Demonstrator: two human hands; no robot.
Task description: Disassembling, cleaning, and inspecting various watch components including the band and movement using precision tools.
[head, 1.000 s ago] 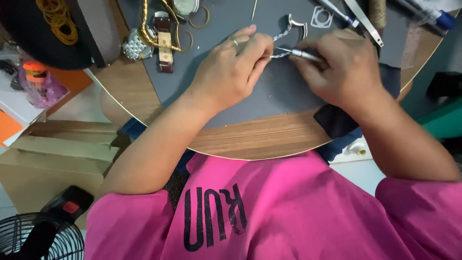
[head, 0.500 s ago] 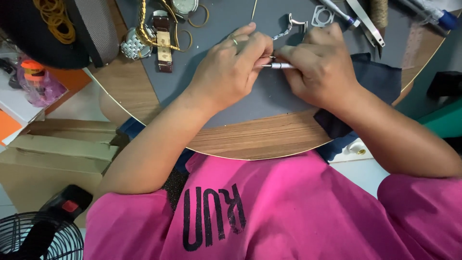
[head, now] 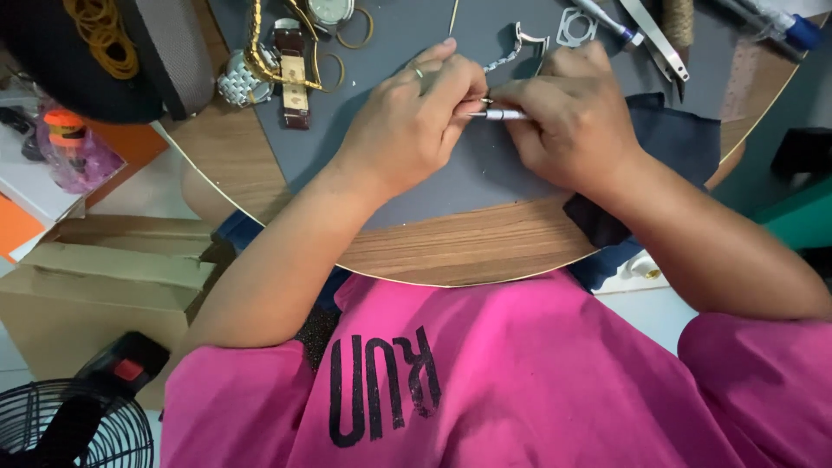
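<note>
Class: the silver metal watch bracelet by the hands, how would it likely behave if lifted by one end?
The watch bracelet looks made of small links, so it would probably hang limp. Being metal, it is likely heavyish for its size. On the smooth grey mat it may slide easily.

Watches crowd the mat's left, tweezers its right; near mat lies open.

On the round wooden table lies a grey rectangular mat, the landmark here. Both hands meet over the mat's middle: the left hand left of the right hand, a slim silver metal tool between them. On the mat's far left corner lie a silver metal-link watch and a brown leather strap. Beyond the hands lies a silver metal bracelet piece. Right of it, metal tweezers. Under the mat's right edge lies a dark folded cloth.
</note>
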